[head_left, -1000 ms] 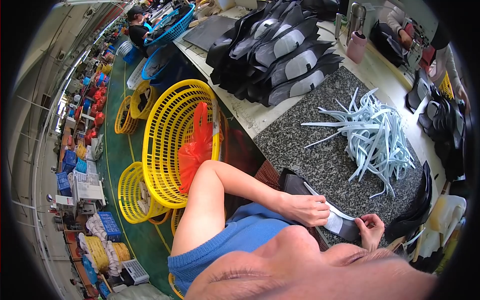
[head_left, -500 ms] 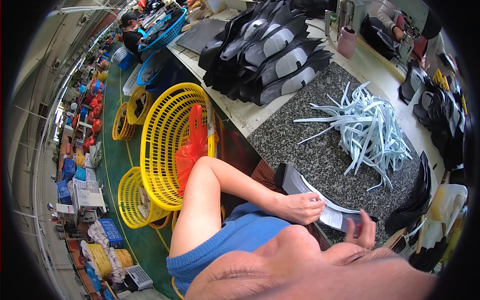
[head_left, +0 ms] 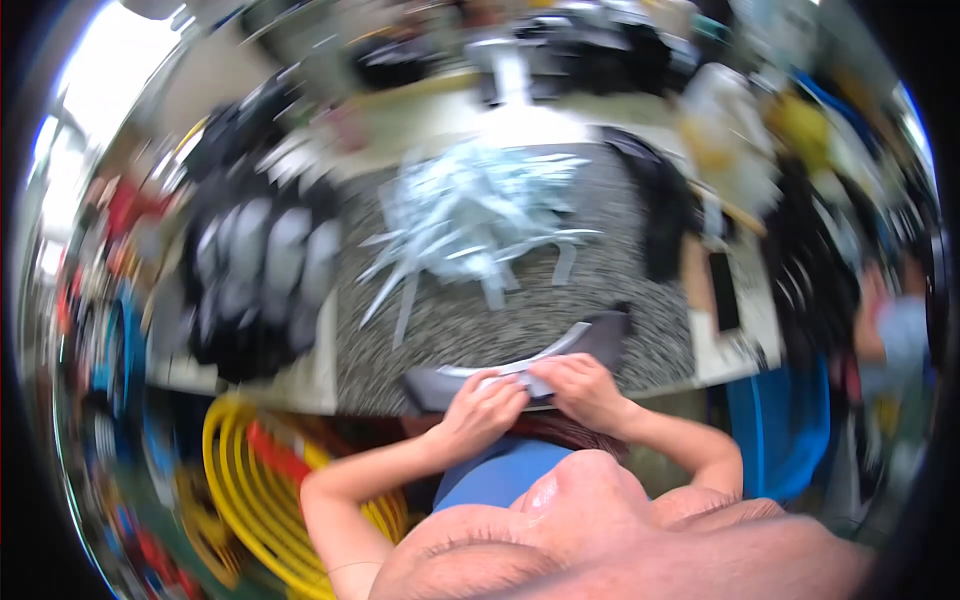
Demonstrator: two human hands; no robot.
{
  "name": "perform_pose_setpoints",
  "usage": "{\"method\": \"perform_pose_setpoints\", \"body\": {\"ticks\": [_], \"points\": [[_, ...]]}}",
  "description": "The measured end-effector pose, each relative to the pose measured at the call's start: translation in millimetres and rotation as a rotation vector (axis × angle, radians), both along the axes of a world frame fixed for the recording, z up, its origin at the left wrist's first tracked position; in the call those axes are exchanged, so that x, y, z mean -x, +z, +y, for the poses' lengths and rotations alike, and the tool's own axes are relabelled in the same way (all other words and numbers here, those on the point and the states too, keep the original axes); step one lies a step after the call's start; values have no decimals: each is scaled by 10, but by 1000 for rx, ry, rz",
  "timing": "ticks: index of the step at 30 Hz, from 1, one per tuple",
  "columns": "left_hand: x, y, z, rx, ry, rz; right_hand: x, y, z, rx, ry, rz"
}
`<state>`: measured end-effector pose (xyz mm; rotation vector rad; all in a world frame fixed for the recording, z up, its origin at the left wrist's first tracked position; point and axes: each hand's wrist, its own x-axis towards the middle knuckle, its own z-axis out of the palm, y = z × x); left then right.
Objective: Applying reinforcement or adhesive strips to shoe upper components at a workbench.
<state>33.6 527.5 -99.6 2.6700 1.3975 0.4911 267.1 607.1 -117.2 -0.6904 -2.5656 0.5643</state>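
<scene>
A dark, curved shoe upper piece [head_left: 604, 338] lies at the near edge of the speckled stone slab [head_left: 440, 345], its two ends pointing out to the sides. Along its curved far edge runs a narrow pale strip [head_left: 562, 344]. My left hand [head_left: 483, 410] and my right hand [head_left: 580, 392] meet at the middle of the piece, fingers closed on its near part and thumbs close together. The fingers cover part of the strip. Beyond them is a loose heap of pale blue strips [head_left: 485, 215]. Motion blurs much of the surroundings.
Stacked dark pieces with grey patches [head_left: 265, 260] stand left of the slab, and more dark pieces [head_left: 650, 205] lie at its right. A black flat rectangle [head_left: 722, 290] is farther right. Below the table are a yellow basket [head_left: 235, 490] and a blue bin [head_left: 785, 430].
The view has swung to the right and now faces the table squarely. My right hand, earlier raised with its fingers apart, has closed on the piece beside my left hand.
</scene>
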Motion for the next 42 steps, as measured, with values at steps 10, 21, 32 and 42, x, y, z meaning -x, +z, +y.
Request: {"method": "perform_pose_setpoints", "body": {"ticks": [10,21,32,42], "points": [[335,-235,61,44,-45,250,159,-122,-32,-282,-76,138],[-295,906,745,161,31,-291,21,-22,610,-532,-53,339],[-506,962,1249,-13,59,-285,257,-404,1069,-345,-271,460],[-293,373,1429,-159,318,-319,204,-257,1091,-431,-191,394]]}}
